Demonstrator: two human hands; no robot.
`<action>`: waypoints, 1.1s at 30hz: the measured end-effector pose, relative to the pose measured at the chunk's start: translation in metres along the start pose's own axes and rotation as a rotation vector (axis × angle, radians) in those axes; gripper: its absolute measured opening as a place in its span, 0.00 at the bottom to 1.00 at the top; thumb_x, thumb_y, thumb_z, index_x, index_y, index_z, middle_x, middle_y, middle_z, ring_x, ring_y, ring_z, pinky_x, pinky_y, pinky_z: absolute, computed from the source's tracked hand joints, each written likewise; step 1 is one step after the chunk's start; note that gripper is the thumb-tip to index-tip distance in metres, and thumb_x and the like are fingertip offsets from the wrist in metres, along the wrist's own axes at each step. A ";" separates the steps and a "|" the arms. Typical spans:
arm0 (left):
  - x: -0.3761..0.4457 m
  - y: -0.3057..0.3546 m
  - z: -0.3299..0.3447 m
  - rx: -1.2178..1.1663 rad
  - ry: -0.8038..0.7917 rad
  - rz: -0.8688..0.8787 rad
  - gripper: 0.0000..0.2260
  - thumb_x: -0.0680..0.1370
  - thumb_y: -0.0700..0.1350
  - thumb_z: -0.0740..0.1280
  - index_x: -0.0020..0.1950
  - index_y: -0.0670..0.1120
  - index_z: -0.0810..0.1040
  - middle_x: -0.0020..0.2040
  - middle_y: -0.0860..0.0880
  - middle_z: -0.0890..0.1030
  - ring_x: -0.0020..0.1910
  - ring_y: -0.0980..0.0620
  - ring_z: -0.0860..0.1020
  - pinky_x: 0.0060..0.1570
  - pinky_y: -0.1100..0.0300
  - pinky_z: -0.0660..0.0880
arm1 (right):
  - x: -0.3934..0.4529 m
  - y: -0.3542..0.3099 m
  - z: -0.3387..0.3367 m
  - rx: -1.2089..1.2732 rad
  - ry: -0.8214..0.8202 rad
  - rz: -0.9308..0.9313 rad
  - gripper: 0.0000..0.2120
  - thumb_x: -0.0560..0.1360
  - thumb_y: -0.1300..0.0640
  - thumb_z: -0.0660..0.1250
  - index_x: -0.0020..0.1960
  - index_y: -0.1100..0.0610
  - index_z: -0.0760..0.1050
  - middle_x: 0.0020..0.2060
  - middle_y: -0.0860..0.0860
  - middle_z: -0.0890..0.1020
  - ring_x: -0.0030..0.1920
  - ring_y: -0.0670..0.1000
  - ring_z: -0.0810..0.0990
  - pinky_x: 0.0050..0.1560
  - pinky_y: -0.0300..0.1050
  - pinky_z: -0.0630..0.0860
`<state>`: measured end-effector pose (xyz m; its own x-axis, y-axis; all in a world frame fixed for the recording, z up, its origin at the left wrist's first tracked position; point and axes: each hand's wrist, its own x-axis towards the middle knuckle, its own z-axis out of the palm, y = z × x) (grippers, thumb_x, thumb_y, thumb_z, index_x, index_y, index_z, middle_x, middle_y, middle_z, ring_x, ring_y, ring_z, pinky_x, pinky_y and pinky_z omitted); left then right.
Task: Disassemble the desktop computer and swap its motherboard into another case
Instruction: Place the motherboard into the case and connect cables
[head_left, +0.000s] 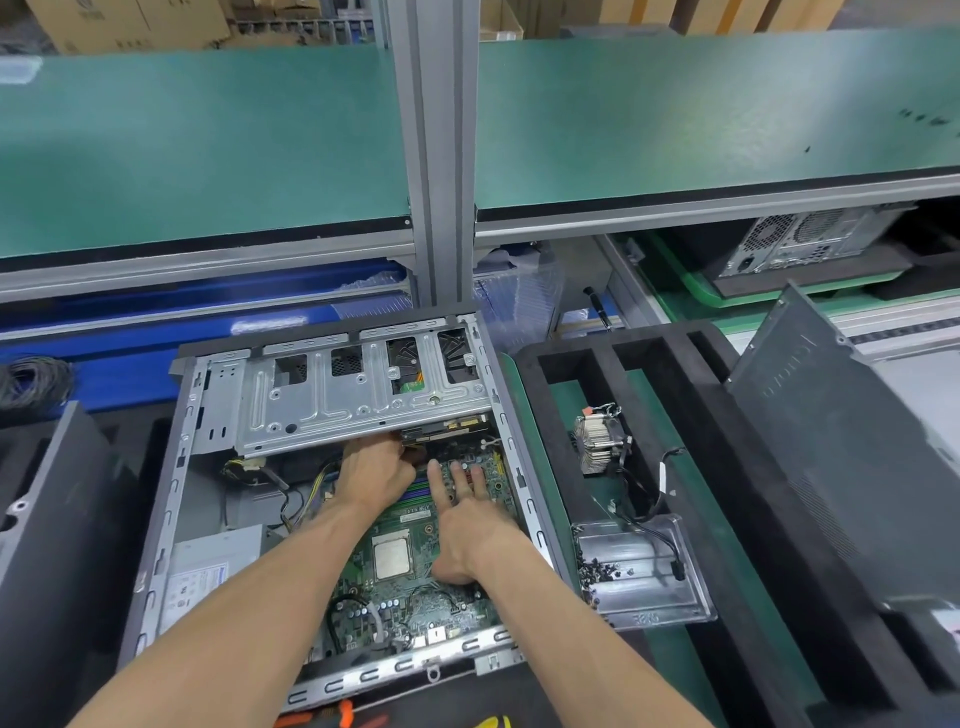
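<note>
Foam (691, 395) bench tray holds open case (171, 519) under green shelves (208, 156).

The left hand (375, 470) has its fingertips tucked under the metal drive cage (358, 395), so what they touch is hidden. The label (195, 584) left of that hand is too small to read. Below both hands, orange tool handles (332, 714) are cut off.
</note>
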<state>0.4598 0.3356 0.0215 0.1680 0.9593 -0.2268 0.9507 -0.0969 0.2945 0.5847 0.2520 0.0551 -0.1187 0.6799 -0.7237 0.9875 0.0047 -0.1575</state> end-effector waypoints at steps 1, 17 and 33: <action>0.000 -0.001 0.001 -0.031 0.001 -0.019 0.17 0.72 0.39 0.67 0.27 0.47 0.64 0.26 0.48 0.70 0.30 0.45 0.69 0.37 0.57 0.67 | 0.000 0.000 0.000 0.004 0.000 0.001 0.52 0.78 0.50 0.65 0.75 0.51 0.20 0.77 0.55 0.29 0.77 0.62 0.30 0.76 0.65 0.52; -0.003 0.007 -0.005 -0.036 -0.009 -0.075 0.10 0.71 0.39 0.66 0.31 0.42 0.70 0.32 0.43 0.73 0.33 0.42 0.71 0.40 0.56 0.71 | 0.005 0.001 0.002 0.024 -0.006 0.014 0.53 0.78 0.50 0.66 0.75 0.50 0.20 0.77 0.54 0.28 0.77 0.61 0.29 0.76 0.64 0.52; -0.001 -0.020 -0.030 0.149 -0.112 0.009 0.14 0.83 0.49 0.57 0.66 0.47 0.73 0.61 0.40 0.80 0.54 0.39 0.79 0.49 0.52 0.74 | 0.004 -0.002 0.003 0.024 0.015 0.019 0.52 0.79 0.47 0.64 0.75 0.53 0.20 0.77 0.57 0.30 0.77 0.63 0.30 0.77 0.63 0.48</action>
<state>0.4333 0.3447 0.0436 0.1964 0.9234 -0.3297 0.9758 -0.1512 0.1581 0.5822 0.2524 0.0509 -0.0983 0.6902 -0.7169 0.9868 -0.0256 -0.1599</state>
